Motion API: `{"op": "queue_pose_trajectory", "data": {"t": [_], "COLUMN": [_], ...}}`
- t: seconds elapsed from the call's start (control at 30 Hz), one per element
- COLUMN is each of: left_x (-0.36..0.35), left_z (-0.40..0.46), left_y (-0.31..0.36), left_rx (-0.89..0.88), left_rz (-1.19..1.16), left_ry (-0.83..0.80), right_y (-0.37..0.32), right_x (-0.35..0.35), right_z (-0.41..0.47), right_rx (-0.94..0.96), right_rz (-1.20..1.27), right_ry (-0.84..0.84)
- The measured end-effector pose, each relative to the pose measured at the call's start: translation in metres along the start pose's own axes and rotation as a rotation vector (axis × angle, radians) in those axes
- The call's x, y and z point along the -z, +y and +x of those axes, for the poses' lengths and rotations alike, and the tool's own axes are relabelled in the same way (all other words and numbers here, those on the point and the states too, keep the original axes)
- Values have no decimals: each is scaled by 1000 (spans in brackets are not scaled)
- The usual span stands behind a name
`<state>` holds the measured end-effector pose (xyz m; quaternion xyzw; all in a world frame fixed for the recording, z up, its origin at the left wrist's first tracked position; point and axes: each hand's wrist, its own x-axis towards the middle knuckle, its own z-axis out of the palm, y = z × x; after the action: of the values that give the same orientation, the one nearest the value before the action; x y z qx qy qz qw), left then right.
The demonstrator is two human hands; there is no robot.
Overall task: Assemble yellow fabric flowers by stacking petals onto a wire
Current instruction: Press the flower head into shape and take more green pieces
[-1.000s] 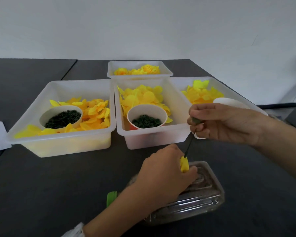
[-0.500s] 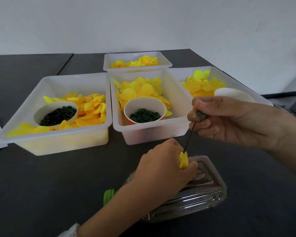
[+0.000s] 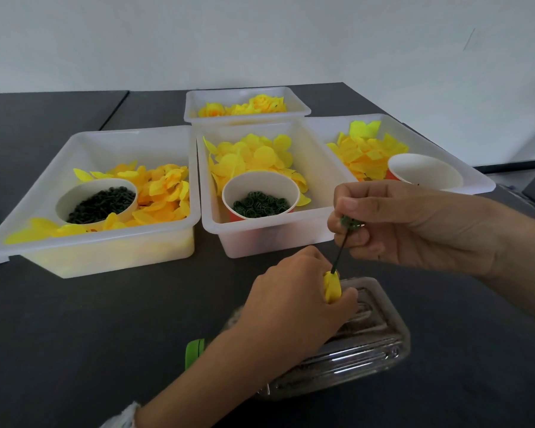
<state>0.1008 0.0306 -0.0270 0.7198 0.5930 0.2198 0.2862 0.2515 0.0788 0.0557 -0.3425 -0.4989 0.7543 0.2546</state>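
Observation:
My left hand [image 3: 294, 298] grips a folded yellow petal bud [image 3: 332, 286] over a clear plastic box. A thin dark green wire [image 3: 340, 253] rises from the bud to my right hand [image 3: 414, 223], which pinches a small green ring piece [image 3: 349, 222] at the wire's upper end. Most of the bud is hidden inside my left fingers.
Three white bins hold yellow petals: left bin [image 3: 44, 242], middle bin [image 3: 260, 239], right bin [image 3: 473, 180]. Paper cups [image 3: 260, 183] with dark green pieces sit in them. A far bin [image 3: 297, 101] holds finished flowers. The clear box [image 3: 368, 344] lies under my left hand on the dark table.
The hands hold the same wire and bud throughout. My right hand has shifted slightly, so the green piece at the wire's top shows more between its fingers.

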Motion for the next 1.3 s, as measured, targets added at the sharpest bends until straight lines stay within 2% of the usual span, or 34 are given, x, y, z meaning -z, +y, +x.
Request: {"op": "queue_pose_trajectory", "data": {"t": [0.27, 0.43, 0.6, 0.73, 0.83, 0.97, 1.17, 1.3], "left_x": [2, 3, 2, 2, 1, 2, 10, 12], "left_z": [1, 1, 0, 1, 2, 4, 11, 12], "left_y": [1, 2, 1, 0, -2, -4, -9, -9], "left_rx": [3, 22, 6, -26, -45, -77, -25, -61], "left_rz": [-9, 0, 0, -6, 4, -16, -162, -206], "left_ry": [-14, -28, -18, -9, -10, -36, -171, -182], "right_y": [1, 3, 10, 26, 32, 39, 47, 48], "right_x": [1, 4, 3, -5, -4, -2, -2, 0], "right_z": [-1, -4, -10, -6, -5, -3, -3, -2], "right_rx": [22, 276, 379, 379, 379, 353, 352, 321], "right_rz": [-88, -553, -644, -731, -740, -685, -628, -634], "right_ry": [12, 263, 120, 122, 156, 118, 153, 126]}}
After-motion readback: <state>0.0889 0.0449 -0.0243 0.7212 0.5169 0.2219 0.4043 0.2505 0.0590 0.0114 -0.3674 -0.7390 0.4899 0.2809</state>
